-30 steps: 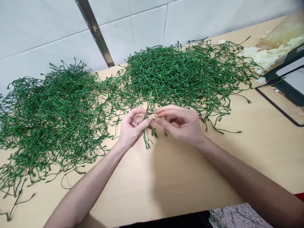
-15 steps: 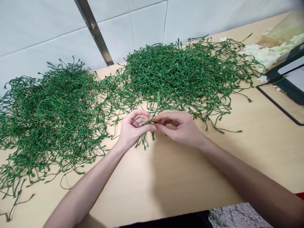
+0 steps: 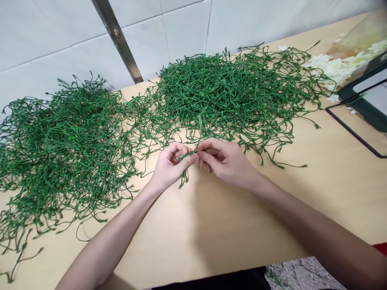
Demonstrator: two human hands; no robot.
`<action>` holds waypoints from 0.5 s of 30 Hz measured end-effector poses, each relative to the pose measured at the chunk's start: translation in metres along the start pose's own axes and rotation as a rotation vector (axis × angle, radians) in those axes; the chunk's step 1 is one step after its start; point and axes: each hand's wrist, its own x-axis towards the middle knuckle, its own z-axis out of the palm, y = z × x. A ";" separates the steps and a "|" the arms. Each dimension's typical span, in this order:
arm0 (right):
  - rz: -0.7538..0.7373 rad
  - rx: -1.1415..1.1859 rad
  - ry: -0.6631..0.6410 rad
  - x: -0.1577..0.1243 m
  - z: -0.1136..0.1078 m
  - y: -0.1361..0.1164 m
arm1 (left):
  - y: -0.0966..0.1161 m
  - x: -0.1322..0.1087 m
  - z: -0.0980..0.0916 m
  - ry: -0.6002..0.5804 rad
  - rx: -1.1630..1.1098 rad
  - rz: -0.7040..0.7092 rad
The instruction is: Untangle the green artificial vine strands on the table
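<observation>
Thin green artificial stems point(image 3: 184, 177) are pinched between the thumb and fingers of my left hand point(image 3: 173, 164), with their tips hanging below it. My right hand point(image 3: 225, 161) meets it fingertip to fingertip and pinches the same stems from the other side. One strand rises from between the hands toward the pile behind. Just beyond my hands lies a large tangled heap of green stems point(image 3: 229, 88). A second heap of green stems point(image 3: 75, 141) spreads to the left. My curled fingers partly hide the held stems.
Both heaps lie on a light wooden table point(image 3: 169, 241) against a white tiled wall point(image 3: 187, 32) with a metal strip point(image 3: 121, 44). At the right are white flowers point(image 3: 347, 66) and a dark-framed object point(image 3: 363, 104). Speckled grey material point(image 3: 302, 274) shows at the bottom edge.
My right fingers have curled closer in against my left fingertips. Fewer stem tips hang in sight below my hands. The heaps look the same.
</observation>
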 end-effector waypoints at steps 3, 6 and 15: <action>-0.018 -0.079 -0.019 0.001 0.000 0.000 | 0.000 -0.001 0.000 -0.026 0.021 -0.026; -0.083 -0.213 -0.019 0.002 -0.002 0.000 | 0.000 -0.002 -0.001 -0.043 0.109 0.012; -0.284 -0.439 -0.078 0.001 -0.006 0.001 | 0.003 -0.005 0.000 -0.122 0.349 0.085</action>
